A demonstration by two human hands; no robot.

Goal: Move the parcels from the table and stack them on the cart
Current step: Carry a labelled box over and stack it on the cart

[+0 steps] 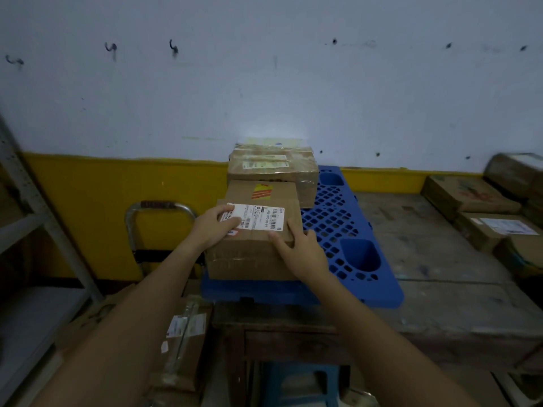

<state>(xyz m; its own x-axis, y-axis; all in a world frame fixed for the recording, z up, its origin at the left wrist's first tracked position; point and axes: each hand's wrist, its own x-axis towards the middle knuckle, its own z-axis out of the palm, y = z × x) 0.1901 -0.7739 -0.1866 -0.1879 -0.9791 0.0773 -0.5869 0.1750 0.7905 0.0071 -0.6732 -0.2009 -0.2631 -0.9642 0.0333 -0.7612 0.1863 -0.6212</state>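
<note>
A brown cardboard parcel with a white shipping label point(258, 230) sits at the near left of the blue perforated cart platform point(352, 254). My left hand point(214, 227) rests on the parcel's top left, fingers over the label. My right hand point(302, 248) grips its right near corner. Behind it lies a flatter parcel with a red and yellow sticker point(264, 192), and further back a taped parcel point(273, 168) against the wall. More parcels point(484, 218) are stacked on the wooden table point(440, 274) at the right.
The cart's metal handle point(160, 208) rises at the left against the yellow wall band. A grey shelf frame point(35, 218) stands at far left. Cardboard boxes point(185, 333) lie on the floor below left. A blue stool point(302, 383) sits under the table.
</note>
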